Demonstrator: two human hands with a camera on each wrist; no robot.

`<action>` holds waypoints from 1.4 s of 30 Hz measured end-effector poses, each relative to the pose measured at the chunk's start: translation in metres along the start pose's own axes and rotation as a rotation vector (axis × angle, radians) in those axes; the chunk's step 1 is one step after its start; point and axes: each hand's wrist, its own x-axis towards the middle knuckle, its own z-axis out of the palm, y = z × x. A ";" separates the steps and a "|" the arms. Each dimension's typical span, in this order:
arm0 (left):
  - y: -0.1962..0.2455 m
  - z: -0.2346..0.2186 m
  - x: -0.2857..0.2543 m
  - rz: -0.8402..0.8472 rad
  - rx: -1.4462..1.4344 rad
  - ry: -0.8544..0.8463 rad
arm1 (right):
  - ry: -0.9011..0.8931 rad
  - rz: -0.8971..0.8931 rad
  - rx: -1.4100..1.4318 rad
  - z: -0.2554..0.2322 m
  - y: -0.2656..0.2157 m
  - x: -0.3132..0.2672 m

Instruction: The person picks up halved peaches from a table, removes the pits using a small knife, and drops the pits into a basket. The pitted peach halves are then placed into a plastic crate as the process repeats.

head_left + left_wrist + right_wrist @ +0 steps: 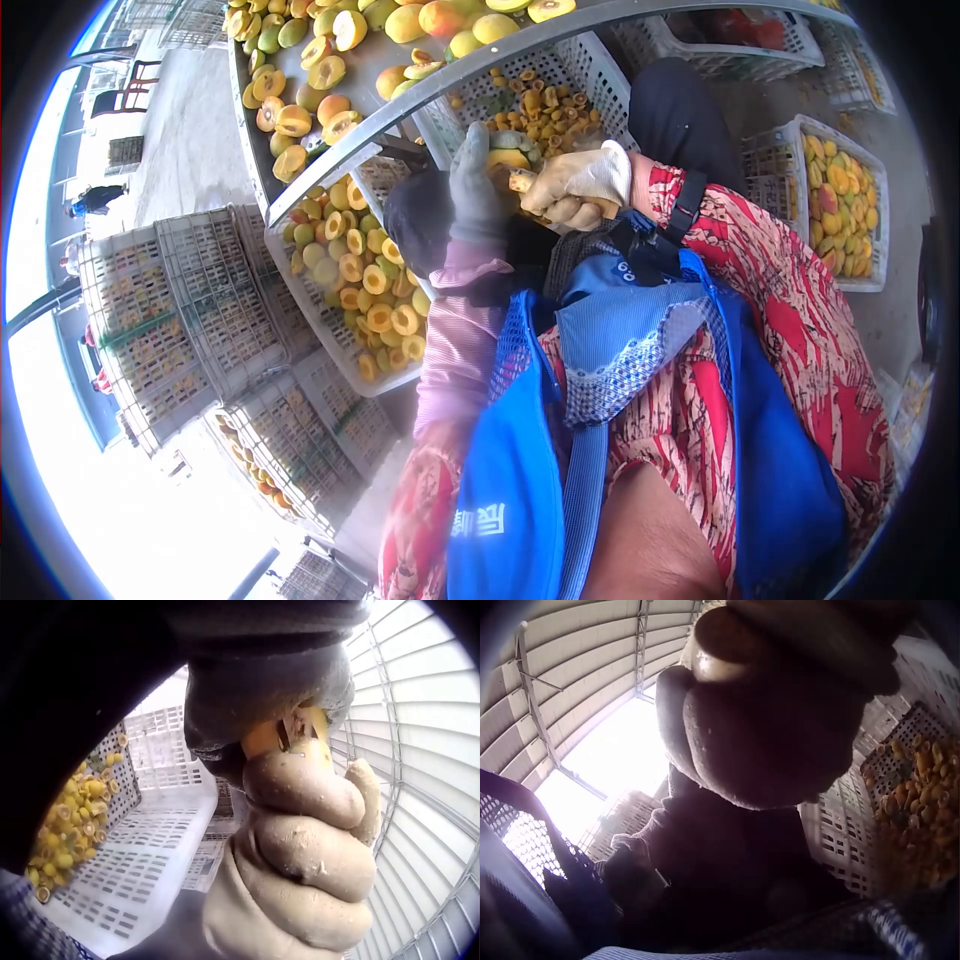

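Observation:
My left hand (pixel 474 185), in a grey glove, holds a yellow-orange peach (pixel 510 158) over my lap. My right hand (pixel 575 190) wears a cream glove, its fingers curled round a short tool. In the left wrist view the tool's metal tip (pixel 283 735) is at the peach's flesh, between the two gloves. The round end of its handle (pixel 724 634) pokes out of the right fist in the right wrist view; most of the tool is hidden by the fingers.
A metal-edged table (pixel 340 172) ahead bears whole and halved peaches. Below it, a white crate (pixel 605 75) holds small yellow pieces. Another crate (pixel 325 345) at left is full of halves; a crate (pixel 880 215) at right holds whole peaches. Stacked crates (pixel 215 290) stand farther left.

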 end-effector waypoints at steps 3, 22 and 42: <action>-0.004 0.004 0.001 0.009 0.072 0.023 | -0.013 -0.038 0.026 0.004 0.001 -0.008; 0.022 0.001 0.016 0.290 -0.136 0.291 | -0.174 -0.276 0.010 -0.013 0.020 -0.019; 0.130 -0.048 0.139 0.224 1.843 0.321 | 0.533 0.020 -1.592 -0.027 0.007 0.029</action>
